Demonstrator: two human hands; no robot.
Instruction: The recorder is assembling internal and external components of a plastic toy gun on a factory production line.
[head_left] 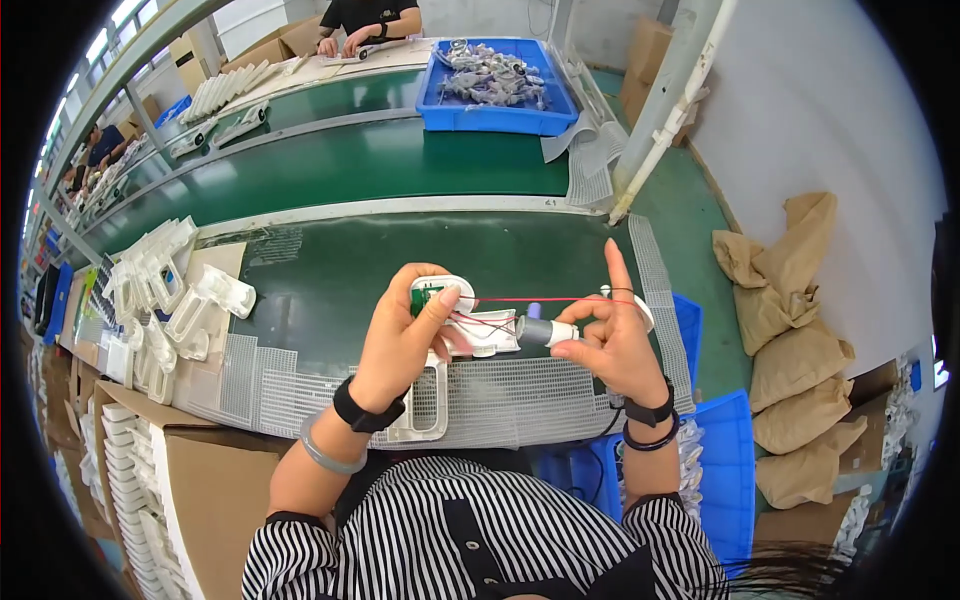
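My left hand (388, 335) is closed around the rounded end of a white plastic housing (487, 338), thumb on top. A green circuit board (419, 300) shows inside that end, partly under my fingers. Thin wires lead from the housing to a grey cylindrical motor (536, 331) with a white end, pinched between my right hand's (625, 345) thumb and fingers. A red wire (540, 299) runs taut across to my raised right index finger. Behind the motor is a small lilac piece (534, 309). A white frame-like shell (430, 405) lies on the table edge below my left hand.
White plastic shells (150, 275) are heaped at the left, above a cardboard box (225, 500) of stacked parts. Beyond the green work surface (340, 260), a blue tray (500, 122) holds small assemblies. A co-worker's hands (357, 42) handle a part opposite. Blue bins (730, 470) and brown sacks (795, 410) stand right.
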